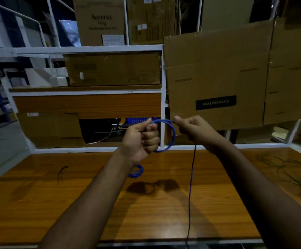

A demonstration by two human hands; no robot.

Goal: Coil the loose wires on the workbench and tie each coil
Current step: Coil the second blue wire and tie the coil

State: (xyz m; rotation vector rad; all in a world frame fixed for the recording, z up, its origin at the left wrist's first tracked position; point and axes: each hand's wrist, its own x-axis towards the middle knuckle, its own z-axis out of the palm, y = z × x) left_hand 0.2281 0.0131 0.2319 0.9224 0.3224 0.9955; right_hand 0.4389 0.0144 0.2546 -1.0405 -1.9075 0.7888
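My left hand point(142, 137) is closed in a fist around a blue wire coil point(173, 135), held up above the far part of the wooden workbench point(74, 194). My right hand point(192, 128) pinches the same blue wire at the top of the loop. The loose tail of the blue wire point(191, 186) hangs from my right hand down past the bench's near edge. A smaller blue coil point(137, 171) lies on the bench, partly hidden by my left wrist. A dark green loose wire point(289, 169) sprawls at the right. A short dark wire piece point(61, 172) lies at the left.
White metal shelving point(162, 97) stands right behind the bench, filled with cardboard boxes point(113, 69). A large Crompton carton point(217, 81) hangs close above my right hand. The floor drops away at the left of the bench.
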